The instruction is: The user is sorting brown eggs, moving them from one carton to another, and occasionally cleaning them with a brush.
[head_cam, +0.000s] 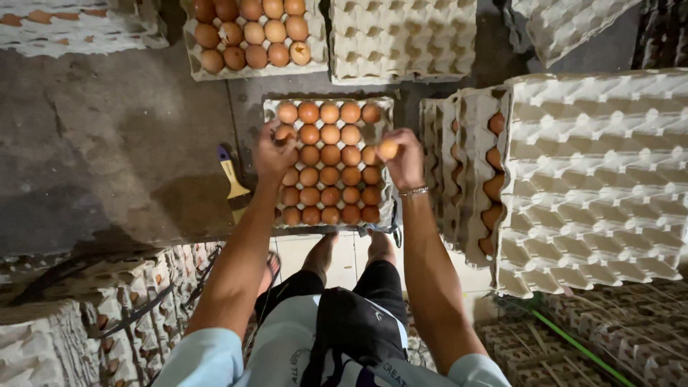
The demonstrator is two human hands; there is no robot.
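Observation:
A grey pulp egg tray (378, 109) full of brown eggs (330, 175) lies on the floor in front of me. My left hand (274, 153) hovers over the tray's left edge and holds a brown egg (285, 132) in its fingers. Over the tray's right edge, my right hand (405, 159), with a bracelet on the wrist, grips another brown egg (388, 149). My legs and feet show below the tray.
A second tray of brown eggs (252, 34) sits further away, with an empty tray (401, 36) beside it. Stacks of trays (595, 179) stand on the right, more stacks at lower left (86, 322). A yellow-handled brush (233, 175) lies on the concrete floor left of the tray.

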